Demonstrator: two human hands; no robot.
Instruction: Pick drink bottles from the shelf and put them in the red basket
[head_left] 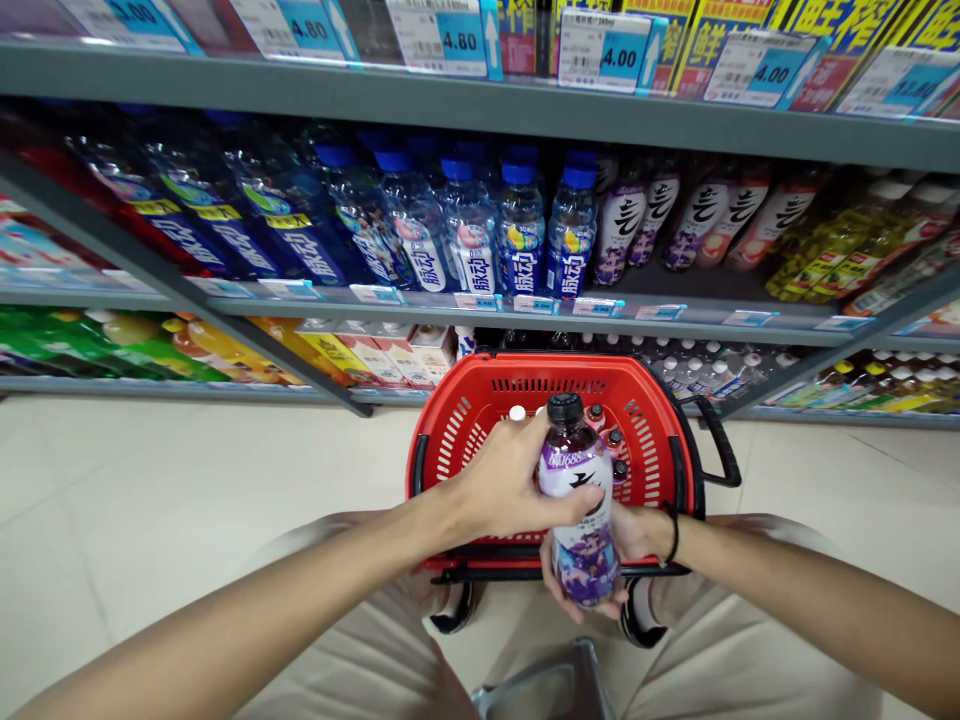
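Observation:
Both my hands are around one drink bottle [579,545] with a purple and white label and a black cap. My left hand [517,480] wraps its upper part from the left, thumb across the label. Low on the bottle, my right hand [634,535] grips from behind and beneath, its fingers showing at the base. The bottle leans slightly, above the near side of a red shopping basket [480,555]. Inside the basket stand several bottles with dark caps [615,440] and a white-capped one [517,412], partly hidden by my left hand.
Ahead, the shelf [675,290] holds blue-capped bottles [517,225], matching purple-label bottles [622,225] and yellow-green drinks [832,250]. The basket's black handle [724,450] sticks out to the right. A grey stool [551,690] is between my legs on the tiled floor [187,480].

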